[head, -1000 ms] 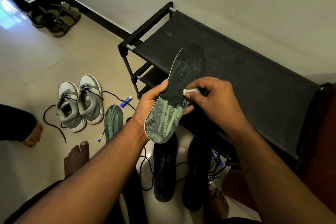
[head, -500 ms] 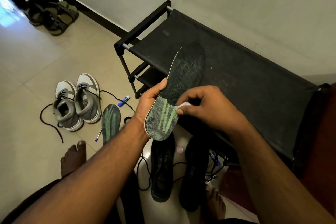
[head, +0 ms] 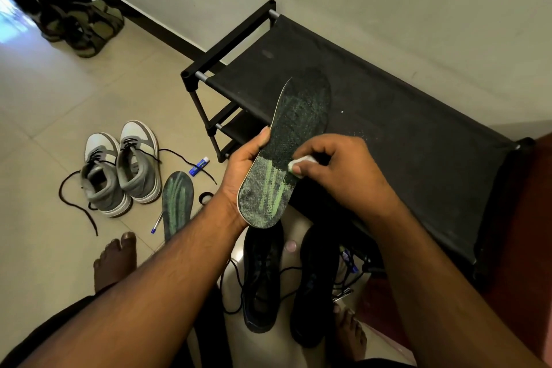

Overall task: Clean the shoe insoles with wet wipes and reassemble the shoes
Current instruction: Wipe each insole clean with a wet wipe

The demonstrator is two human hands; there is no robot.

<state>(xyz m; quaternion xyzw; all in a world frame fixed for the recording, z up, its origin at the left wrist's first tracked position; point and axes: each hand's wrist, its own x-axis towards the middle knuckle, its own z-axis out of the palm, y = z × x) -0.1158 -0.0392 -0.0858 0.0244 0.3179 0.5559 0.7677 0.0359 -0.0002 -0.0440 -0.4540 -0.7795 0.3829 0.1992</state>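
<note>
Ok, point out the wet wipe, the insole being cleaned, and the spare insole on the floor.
wet wipe [head: 303, 162], head view, on the white wad pinched by the fingers.
held insole [head: 268, 194], head view, on its green-streaked heel half.
spare insole [head: 176, 200], head view, on its middle.

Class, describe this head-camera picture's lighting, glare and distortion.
Head view: dim, warm indoor light; bluish-white glare on the floor at top left; wide-angle lens bows the shoe rack and wall edges; the insole and both hands are sharp, while the black shoes sink into shadow.
</note>
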